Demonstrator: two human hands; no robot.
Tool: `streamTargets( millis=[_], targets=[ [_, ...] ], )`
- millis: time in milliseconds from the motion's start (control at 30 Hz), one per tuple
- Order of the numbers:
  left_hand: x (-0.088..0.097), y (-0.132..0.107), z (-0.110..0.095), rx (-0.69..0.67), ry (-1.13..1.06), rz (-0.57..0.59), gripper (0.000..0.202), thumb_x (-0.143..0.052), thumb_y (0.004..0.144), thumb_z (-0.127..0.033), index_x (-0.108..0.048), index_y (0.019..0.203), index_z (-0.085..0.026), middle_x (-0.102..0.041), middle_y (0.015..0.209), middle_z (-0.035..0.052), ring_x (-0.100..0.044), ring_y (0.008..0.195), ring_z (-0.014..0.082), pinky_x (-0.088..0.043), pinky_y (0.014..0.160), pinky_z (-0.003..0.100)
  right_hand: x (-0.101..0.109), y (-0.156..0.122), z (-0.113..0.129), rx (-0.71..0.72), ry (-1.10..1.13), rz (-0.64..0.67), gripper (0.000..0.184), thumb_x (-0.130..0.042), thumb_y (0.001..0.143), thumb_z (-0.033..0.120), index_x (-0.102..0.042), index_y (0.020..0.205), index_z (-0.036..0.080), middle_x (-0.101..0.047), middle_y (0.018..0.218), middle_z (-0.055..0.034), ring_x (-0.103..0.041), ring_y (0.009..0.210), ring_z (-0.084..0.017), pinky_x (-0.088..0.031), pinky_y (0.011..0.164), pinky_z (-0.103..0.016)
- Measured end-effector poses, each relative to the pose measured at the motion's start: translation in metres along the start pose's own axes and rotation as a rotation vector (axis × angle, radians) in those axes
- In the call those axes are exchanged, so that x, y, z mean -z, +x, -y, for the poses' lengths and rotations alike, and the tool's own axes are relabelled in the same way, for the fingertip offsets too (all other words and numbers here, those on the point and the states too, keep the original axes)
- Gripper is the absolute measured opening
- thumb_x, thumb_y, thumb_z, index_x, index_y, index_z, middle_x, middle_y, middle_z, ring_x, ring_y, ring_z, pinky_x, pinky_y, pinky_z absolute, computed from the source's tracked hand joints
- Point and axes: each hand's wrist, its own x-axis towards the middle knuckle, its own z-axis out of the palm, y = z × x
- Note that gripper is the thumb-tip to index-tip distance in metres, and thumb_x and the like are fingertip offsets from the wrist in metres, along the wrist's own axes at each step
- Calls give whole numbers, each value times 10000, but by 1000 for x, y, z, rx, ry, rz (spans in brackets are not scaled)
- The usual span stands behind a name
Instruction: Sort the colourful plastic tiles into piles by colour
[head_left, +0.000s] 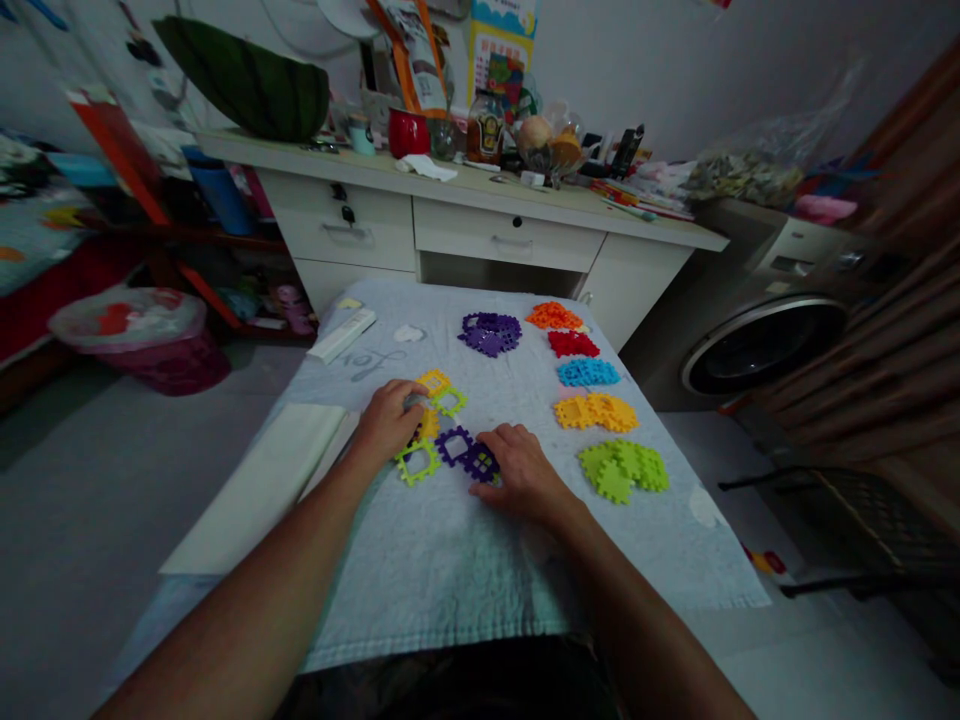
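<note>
head view: purple notched plastic square (482,462), grasped by right hand (519,468), seemed best kept flat, left hand (385,420) grip unclear.

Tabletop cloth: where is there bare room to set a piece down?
Bare: near cloth between the forearms; a patch between purple pile and right hand. Crowded: the pieces between left hand and right, and the right-side column of piles.

The left hand (390,418) partly hides a yellow piece (430,425), the right hand (523,472) a purple piece (480,462); the top edge cuts off a poster (489,52).
</note>
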Motion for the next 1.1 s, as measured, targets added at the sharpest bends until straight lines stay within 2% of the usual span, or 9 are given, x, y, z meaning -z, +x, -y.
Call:
streamTargets(
  millis=[167,333,433,533,600,667,833,967,1100],
  targets=[
    [-2,0,2,3,-3,-8,271,-491,767,-243,-653,980,-201,-646,1071,59,-582,1065,240,-439,997,407,9,2,-3,-17,85,-16,466,-670,788,309,-609,1223,152,-661,1114,-113,-563,1013,-245,-406,934,-369],
    [-1,0,0,10,1,-1,271,-493,764,-233,-655,979,-199,-651,1072,66,-584,1068,245,-440,991,411,28,8,-7,-71,132,-42,277,-535,848,188,-651,1098,157,-703,1034,-93,-619,921,-201,-416,822,-288],
    [0,0,0,23,0,3,276,-499,760,-237,-660,981,-198,-649,1079,72,-584,1072,254,-441,985,419,36,24,-15,-147,100,-73,256,-445,902,173,-662,1036,162,-710,946,-93,-627,845,-194,-406,752,-280],
    [-1,0,0,23,-7,-4,273,-494,757,-232,-662,971,-203,-653,1074,65,-587,1068,253,-446,979,420,38,53,-28,-147,103,-195,255,-446,904,175,-676,1012,154,-690,965,-108,-609,905,-197,-409,795,-278],
    [-2,0,0,18,-14,-8,273,-490,757,-227,-661,968,-204,-656,1070,61,-590,1063,246,-448,977,415,35,78,-40,-139,134,-330,239,-479,878,180,-690,983,143,-667,980,-116,-582,982,-208,-409,859,-288],
    [-2,0,0,22,-19,-7,273,-489,755,-223,-660,967,-205,-658,1068,59,-592,1060,240,-450,974,409,29,104,-54,-199,235,-444,229,-498,847,195,-692,957,144,-657,934,-96,-581,963,-209,-423,855,-298],
    [-1,0,-1,36,-25,-6,267,-500,753,-229,-658,968,-209,-656,1076,60,-587,1071,241,-440,990,412,6,153,-81,-399,711,-587,193,-562,745,258,-598,919,184,-573,701,21,-563,655,-142,-452,614,-247],
    [2,-1,-5,47,-16,3,264,-487,770,-234,-660,969,-208,-653,1090,62,-581,1065,248,-443,979,423,-13,168,-91,-466,1045,-720,274,-612,657,252,-468,888,218,-487,651,83,-498,513,-92,-423,490,-203],
    [4,-1,-8,46,-15,11,251,-490,771,-231,-659,956,-211,-657,1081,59,-578,1069,250,-442,979,423,-20,171,-95,-418,1165,-745,293,-614,632,224,-442,870,221,-474,634,94,-507,506,-88,-431,468,-193]
  ],
)
